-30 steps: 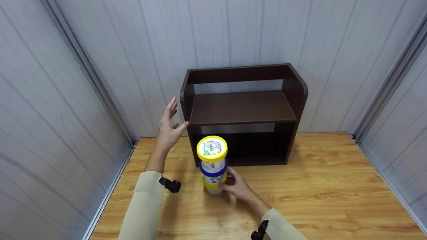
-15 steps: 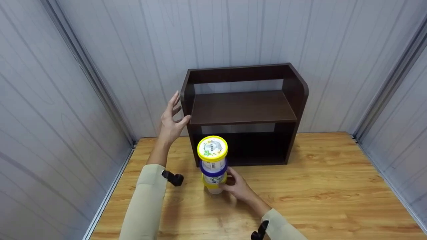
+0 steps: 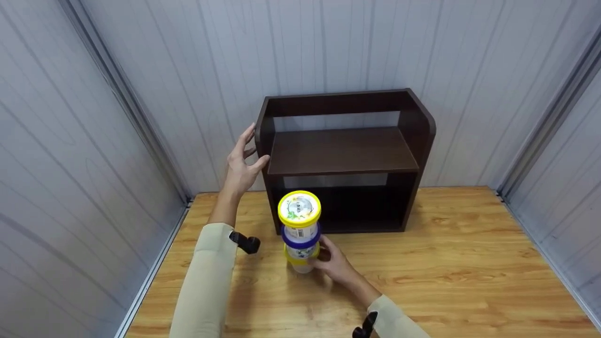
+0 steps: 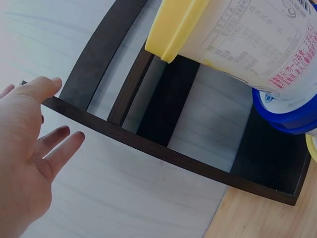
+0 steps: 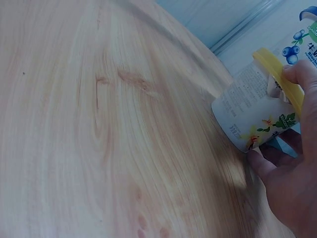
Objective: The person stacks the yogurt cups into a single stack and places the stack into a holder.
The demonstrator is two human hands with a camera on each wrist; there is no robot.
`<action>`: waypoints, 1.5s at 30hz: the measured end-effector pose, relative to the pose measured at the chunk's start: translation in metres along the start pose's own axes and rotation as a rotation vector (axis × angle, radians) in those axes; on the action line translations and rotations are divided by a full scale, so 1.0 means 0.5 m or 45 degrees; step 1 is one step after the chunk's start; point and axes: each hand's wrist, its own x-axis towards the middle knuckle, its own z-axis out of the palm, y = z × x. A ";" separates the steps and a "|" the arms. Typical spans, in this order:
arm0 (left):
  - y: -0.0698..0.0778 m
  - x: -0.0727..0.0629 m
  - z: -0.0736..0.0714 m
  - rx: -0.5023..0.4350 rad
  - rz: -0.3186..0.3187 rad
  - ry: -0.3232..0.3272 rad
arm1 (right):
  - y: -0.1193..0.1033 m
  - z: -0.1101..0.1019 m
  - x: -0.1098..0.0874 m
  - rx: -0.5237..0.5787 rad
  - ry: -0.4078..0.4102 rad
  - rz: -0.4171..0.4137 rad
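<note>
Three lidded tubs stand stacked in front of the shelf's left part in the head view. On top is a white tub with a yellow lid (image 3: 299, 210), the middle tub has a blue lid (image 3: 300, 242), and the bottom tub (image 5: 241, 106) has a yellow lid and flowers on its label. My right hand (image 3: 337, 266) grips the bottom tub from the right, with fingers at its lid and near its base. My left hand (image 3: 241, 169) is spread beside the left side panel of the dark brown shelf (image 3: 342, 150), its thumb close to the panel's front edge (image 4: 116, 133).
The two-level shelf stands against the pale panelled back wall (image 3: 347, 47), with a bare upper board and an open lower compartment. Wood-grain tabletop (image 3: 469, 263) extends on both sides. Side walls with metal rails (image 3: 150, 291) close in the left and right.
My left hand has moved up and slightly right, closer to the shelf's left side panel. The right hand and the stack of tubs stay where they were.
</note>
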 end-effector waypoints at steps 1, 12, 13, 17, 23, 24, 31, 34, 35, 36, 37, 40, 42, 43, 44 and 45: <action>0.000 0.001 0.001 0.008 -0.005 -0.003 | 0.000 0.000 -0.001 0.005 0.001 0.000; 0.002 0.006 0.005 0.012 -0.023 -0.035 | 0.011 0.000 -0.005 0.043 -0.015 -0.027; 0.002 0.006 0.004 0.013 -0.023 -0.038 | 0.012 -0.001 -0.005 0.047 -0.021 -0.035; 0.006 0.005 0.003 -0.003 -0.050 -0.041 | 0.014 -0.002 -0.007 0.045 -0.029 -0.064; -0.005 0.010 0.009 -0.041 -0.090 -0.043 | 0.012 -0.004 -0.010 0.055 0.002 -0.037; -0.011 0.011 0.010 -0.046 -0.089 -0.041 | 0.012 -0.005 -0.011 0.061 0.002 -0.032; -0.059 0.019 0.012 -0.047 -0.113 -0.049 | 0.012 -0.006 -0.012 0.051 0.012 -0.036; -0.068 0.022 0.011 -0.046 -0.120 -0.053 | 0.011 -0.006 -0.013 0.044 0.013 -0.045; -0.069 0.022 0.011 -0.045 -0.121 -0.055 | 0.010 -0.006 -0.013 0.043 0.015 -0.046; -0.070 0.021 0.011 -0.043 -0.127 -0.059 | 0.011 -0.006 -0.014 0.042 0.017 -0.048; -0.071 0.020 0.011 -0.040 -0.131 -0.064 | 0.011 -0.007 -0.014 0.042 0.019 -0.050; -0.071 0.017 0.010 -0.025 -0.147 -0.075 | 0.013 -0.007 -0.016 0.037 0.021 -0.057; -0.070 0.015 0.009 -0.021 -0.157 -0.079 | 0.015 -0.008 -0.017 0.037 0.024 -0.062; -0.071 0.014 0.009 -0.021 -0.157 -0.079 | 0.016 -0.008 -0.018 0.032 0.023 -0.060; -0.071 0.014 0.008 -0.021 -0.159 -0.076 | 0.017 -0.009 -0.018 0.027 0.024 -0.058; -0.071 0.013 0.008 -0.022 -0.159 -0.072 | 0.017 -0.010 -0.018 0.022 0.025 -0.059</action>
